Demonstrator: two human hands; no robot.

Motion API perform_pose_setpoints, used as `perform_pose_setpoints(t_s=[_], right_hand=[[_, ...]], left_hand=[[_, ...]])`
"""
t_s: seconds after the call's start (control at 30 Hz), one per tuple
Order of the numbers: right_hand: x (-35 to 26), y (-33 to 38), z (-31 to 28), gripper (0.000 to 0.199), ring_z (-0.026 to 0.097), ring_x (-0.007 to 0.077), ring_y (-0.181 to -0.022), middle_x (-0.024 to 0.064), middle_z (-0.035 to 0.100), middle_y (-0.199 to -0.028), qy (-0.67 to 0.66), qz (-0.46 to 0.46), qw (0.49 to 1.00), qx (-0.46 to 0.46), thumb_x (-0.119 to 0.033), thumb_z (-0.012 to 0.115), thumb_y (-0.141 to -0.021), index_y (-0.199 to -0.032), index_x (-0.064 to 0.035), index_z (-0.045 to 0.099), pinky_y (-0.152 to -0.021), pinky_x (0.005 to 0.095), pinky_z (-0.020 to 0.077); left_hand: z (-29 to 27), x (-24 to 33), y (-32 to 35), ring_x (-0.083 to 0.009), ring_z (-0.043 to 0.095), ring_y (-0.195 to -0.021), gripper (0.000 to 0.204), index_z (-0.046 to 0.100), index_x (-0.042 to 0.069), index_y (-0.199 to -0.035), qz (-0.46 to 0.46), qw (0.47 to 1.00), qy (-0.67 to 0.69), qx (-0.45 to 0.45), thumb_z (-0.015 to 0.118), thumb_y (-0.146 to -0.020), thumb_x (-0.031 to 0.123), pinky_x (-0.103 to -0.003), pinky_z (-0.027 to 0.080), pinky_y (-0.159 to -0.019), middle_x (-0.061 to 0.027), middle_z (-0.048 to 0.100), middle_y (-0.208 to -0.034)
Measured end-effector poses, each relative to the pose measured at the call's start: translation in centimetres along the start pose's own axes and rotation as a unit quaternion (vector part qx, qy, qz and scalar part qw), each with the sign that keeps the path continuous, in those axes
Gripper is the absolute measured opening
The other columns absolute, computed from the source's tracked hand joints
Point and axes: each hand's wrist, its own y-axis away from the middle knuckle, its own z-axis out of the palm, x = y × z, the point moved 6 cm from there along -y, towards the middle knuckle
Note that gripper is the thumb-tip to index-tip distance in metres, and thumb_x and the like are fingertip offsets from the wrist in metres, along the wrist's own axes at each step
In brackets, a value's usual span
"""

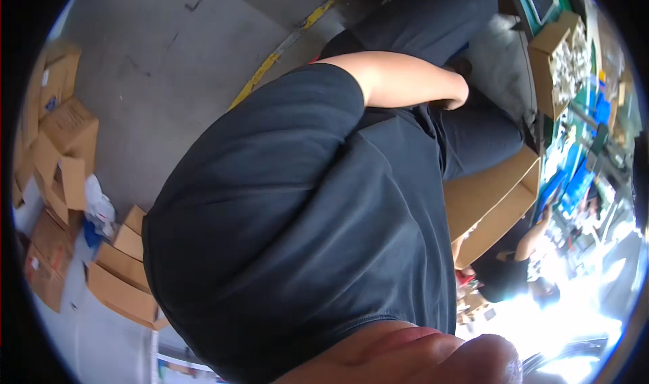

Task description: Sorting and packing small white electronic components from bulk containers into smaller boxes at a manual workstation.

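Observation:
My left arm, bare below a dark short sleeve, reaches across above my dark trousers [480,137]. It ends in a rounded bend at my lap, where my left hand [457,99] is mostly tucked out of sight. Its fingers are hidden, so whether it holds anything does not show. My dark shirt [311,222] fills the middle of the view and blocks much of what lies beyond. I cannot see my right hand. Beside my leg stands an open cardboard box [483,205], with a small skin-coloured patch at its near edge that I cannot make out.
Several cardboard boxes [122,282] lie at the left, with a crumpled clear plastic bag [100,205] among them. A yellow line [263,69] crosses the grey floor. At right, a carton of pale parts [568,66] stands by blue bins [578,184]; another person's arm [534,238] shows near them.

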Motion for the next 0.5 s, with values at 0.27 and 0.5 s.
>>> perform_pose_setpoints(t_s=[0.27,0.5], right_hand=[[-12.0,8.9,12.8,0.047,0.052,0.0238,-0.127,0.0106,0.061,-0.131,0.020,-0.134,0.983,-0.120,-0.038,0.050,-0.105,-0.135,-0.0040,0.059,-0.109,0.0370,0.0359],[-17.6,17.0,10.4,0.050,0.048,0.0236,-0.135,0.0113,0.057,-0.139,0.021,-0.182,0.979,-0.093,-0.038,0.048,-0.106,-0.141,-0.0042,0.056,-0.115,0.0364,0.0314]], left_hand=[[-3.1,-0.4,9.6,-0.0300,0.064,-0.114,0.029,0.072,0.003,-0.114,-0.103,0.988,0.091,0.075,0.060,-0.094,0.018,-0.043,0.049,-0.097,-0.0119,0.069,-0.127],[-1.6,7.1,15.5,-0.0310,0.064,-0.114,0.030,0.073,0.003,-0.114,-0.078,0.972,0.104,0.196,0.059,-0.092,0.019,-0.044,0.050,-0.096,-0.0135,0.069,-0.125]])
